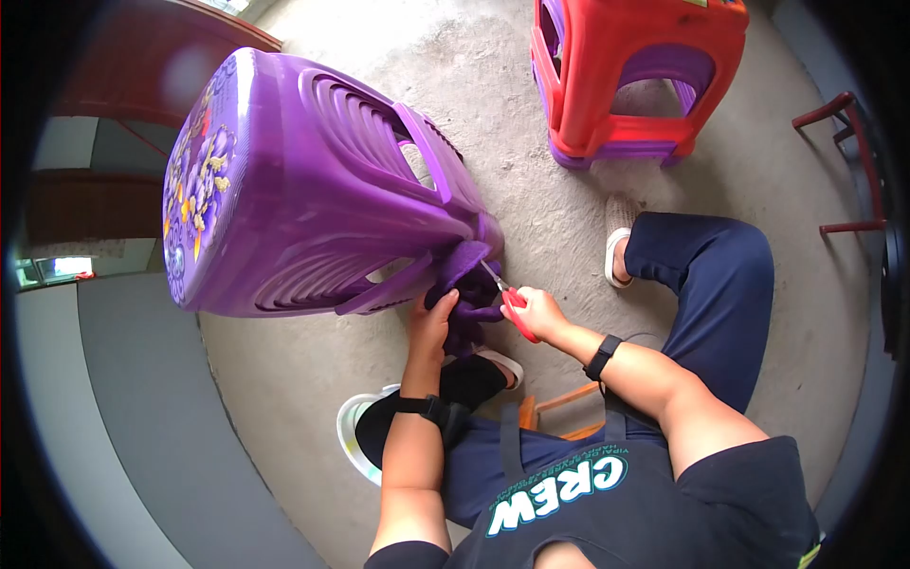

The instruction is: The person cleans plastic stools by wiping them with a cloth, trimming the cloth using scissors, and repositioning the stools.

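Observation:
A large purple plastic stool (284, 180) fills the left side, its flower-printed seat (201, 180) facing left and its legs toward my hands. At its near leg end is a bunch of purple fabric (466, 258). My left hand (432, 322) is closed on the lower left of this fabric, thumb on top. My right hand (542, 316) is closed around the red handles of a pair of scissors (518, 311). The scissor blades point up and left and reach the fabric's edge. Whether they are cutting into it I cannot tell.
A red stool (654, 85) with purple plastic showing inside and below it stands at the top right. My legs and shoes are on the concrete floor (531, 199). A white round object (353, 441) lies by my left leg. A dark red frame (858, 161) stands at the right edge.

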Tool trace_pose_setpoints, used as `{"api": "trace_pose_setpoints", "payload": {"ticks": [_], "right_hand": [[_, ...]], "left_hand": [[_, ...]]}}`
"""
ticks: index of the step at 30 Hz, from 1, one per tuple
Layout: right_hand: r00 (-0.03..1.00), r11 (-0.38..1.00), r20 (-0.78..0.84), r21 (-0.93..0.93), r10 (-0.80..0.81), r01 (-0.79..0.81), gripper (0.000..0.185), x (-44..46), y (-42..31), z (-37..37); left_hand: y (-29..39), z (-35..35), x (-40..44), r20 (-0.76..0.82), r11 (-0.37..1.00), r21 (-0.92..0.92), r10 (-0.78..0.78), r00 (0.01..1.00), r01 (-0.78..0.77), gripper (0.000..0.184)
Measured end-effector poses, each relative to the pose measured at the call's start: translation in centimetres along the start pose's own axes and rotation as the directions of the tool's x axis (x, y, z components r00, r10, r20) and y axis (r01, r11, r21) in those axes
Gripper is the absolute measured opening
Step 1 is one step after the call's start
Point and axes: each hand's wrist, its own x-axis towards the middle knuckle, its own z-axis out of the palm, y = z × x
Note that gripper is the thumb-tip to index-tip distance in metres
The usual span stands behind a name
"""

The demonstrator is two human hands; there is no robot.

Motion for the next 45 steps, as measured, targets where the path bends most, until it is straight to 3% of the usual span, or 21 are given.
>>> {"api": "trace_pose_setpoints", "payload": {"ticks": [4,7,10,19,22,25,29,30,31,32,34,35,36,37,39,41,43,45], "right_hand": [[0.995,0.993,0.044,0.078,0.090,-0.093,0.034,1.2,0.4,0.0],[0.939,0.906,0.254,0.295,0.233,-0.304,0.028,1.9,0.3,-0.4],[0.877,0.803,0.335,0.379,0.343,-0.459,0.025,1.8,-0.5,-0.5],[0.819,0.787,0.429,0.315,0.380,-0.530,0.025,3.1,-0.5,0.3],[0.824,0.795,0.427,0.313,0.372,-0.520,0.025,3.4,-1.4,0.0],[0.875,0.812,0.426,0.413,0.228,-0.413,0.028,2.7,-2.2,-0.4],[0.897,0.929,0.436,0.298,0.072,-0.220,0.026,0.1,-4.7,-1.6],[0.868,0.920,0.486,0.287,0.100,-0.267,0.024,-0.7,-5.3,-2.2],[0.881,0.936,0.471,0.326,-0.040,-0.132,0.022,-1.5,-5.6,-2.3],[0.854,0.924,0.518,0.348,-0.045,-0.162,0.020,-2.4,-6.0,-2.8],[0.808,0.929,0.581,0.345,-0.099,-0.134,0.017,-4.2,-8.4,-4.1],[0.788,0.938,0.604,0.328,-0.118,-0.110,0.015,-5.4,-10.3,-5.0],[0.769,0.933,0.572,0.351,-0.285,0.085,0.015,-5.9,-10.8,-4.9],[0.714,0.888,0.541,0.369,-0.445,0.273,0.015,-6.7,-11.4,-4.8],[0.655,0.882,0.590,0.318,-0.472,0.348,0.016,-9.0,-13.7,-5.6],[0.601,0.856,0.614,0.423,-0.512,0.298,0.015,-10.8,-14.2,-5.1],[0.649,0.853,0.575,0.459,-0.498,0.248,0.015,-11.7,-14.4,-5.0],[0.724,0.816,0.447,0.503,-0.526,0.283,0.014,-11.5,-13.2,-4.6]], "left_hand": [[0.0,1.4,0.8,0.001,0.987,-0.012,-0.158,0.987,0.158,0.036],[-1.0,1.7,1.7,0.050,0.960,-0.036,-0.275,0.960,0.277,0.036],[-3.5,1.2,3.4,0.090,0.929,-0.030,-0.364,0.927,0.368,0.035],[-5.7,1.3,5.0,0.087,0.914,-0.098,-0.386,0.918,0.393,0.027],[-3.0,1.3,3.9,0.095,0.942,-0.153,-0.286,0.954,0.298,0.025],[0.3,0.9,1.9,0.148,0.940,-0.205,-0.247,0.957,0.274,0.022],[-1.2,-1.7,1.8,0.029,0.977,-0.137,-0.161,0.987,0.163,0.041],[-2.2,-2.4,2.0,0.006,0.998,0.034,-0.054,0.999,0.054,0.046],[-3.3,-3.0,2.2,0.001,0.977,0.204,0.057,0.998,-0.056,0.050],[-4.6,-3.6,2.4,0.009,0.917,0.365,0.165,0.986,-0.157,0.054],[-9.0,-5.4,4.4,0.174,0.905,0.325,0.227,0.958,-0.273,0.057],[-9.0,-5.5,4.6,0.265,0.790,0.396,0.389,0.882,-0.468,0.058],[-8.2,-5.3,4.5,0.346,0.632,0.441,0.536,0.770,-0.637,0.059],[-7.6,-5.0,4.1,0.313,0.707,0.453,0.445,0.839,-0.544,0.058],[-5.6,-3.7,2.6,0.253,0.822,0.459,0.241,0.937,-0.336,0.056],[-2.6,-3.3,0.7,0.310,0.601,0.553,0.495,0.812,-0.578,0.046],[-4.2,-4.2,1.7,0.412,0.369,0.648,0.566,0.714,-0.666,0.043],[-5.8,-4.0,1.9,0.328,0.694,0.515,0.383,0.864,-0.503,0.047]]}}
